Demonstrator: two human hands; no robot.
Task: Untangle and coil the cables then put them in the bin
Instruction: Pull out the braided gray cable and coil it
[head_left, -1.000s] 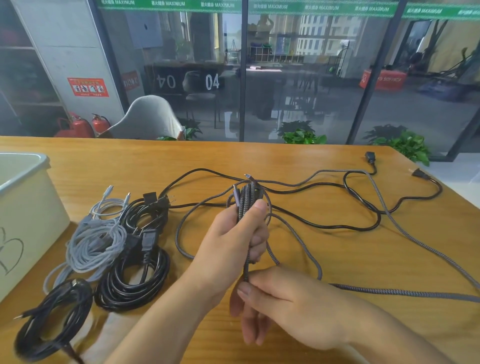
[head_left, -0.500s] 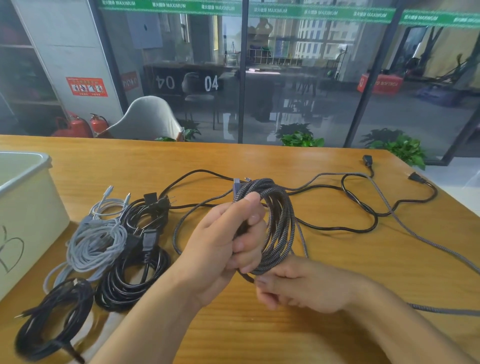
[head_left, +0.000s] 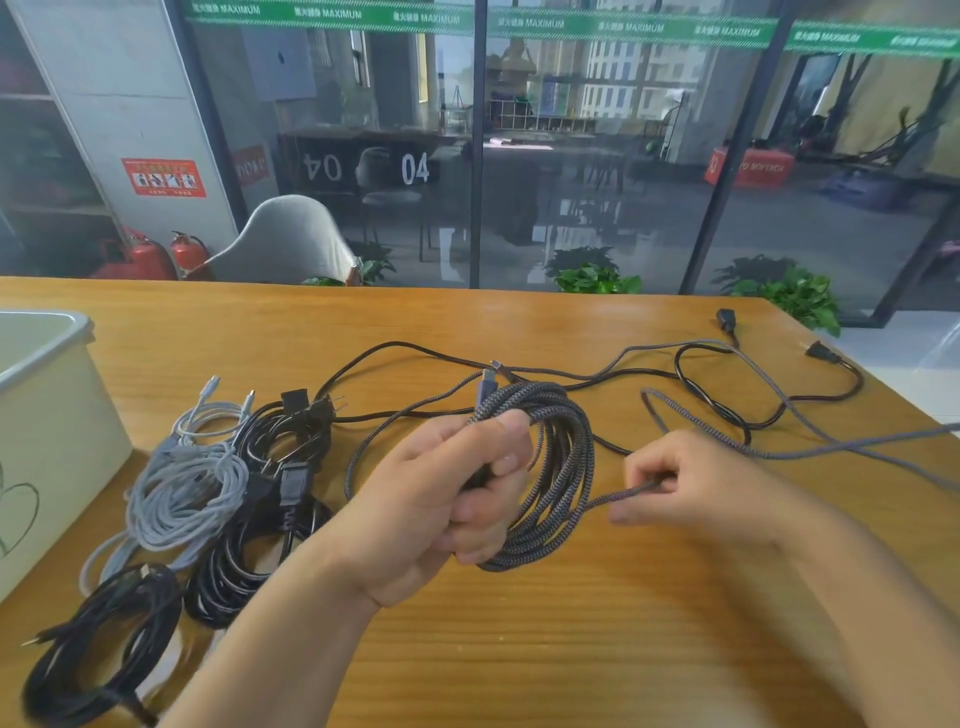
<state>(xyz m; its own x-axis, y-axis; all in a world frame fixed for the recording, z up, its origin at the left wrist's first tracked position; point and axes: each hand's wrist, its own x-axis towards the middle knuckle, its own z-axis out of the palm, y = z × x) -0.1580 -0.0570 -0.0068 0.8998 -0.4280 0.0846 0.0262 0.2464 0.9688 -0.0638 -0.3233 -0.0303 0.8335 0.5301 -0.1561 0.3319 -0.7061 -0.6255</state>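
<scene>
Above the table, left hand (head_left: 441, 499) grips braided coil (head_left: 556, 467); right hand (head_left: 685, 488) pinches its tail.

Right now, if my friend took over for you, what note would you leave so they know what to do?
Left hand grips the half-wound braided grey cable coil, held above the wooden table. Right hand pinches that cable's loose tail, feeding it in.
Done: three black cable coils and a light grey one lie by the white bin.
Left: finish this coil, untangle and coil the thin black power cord and another braided cable, then bin everything.
</scene>
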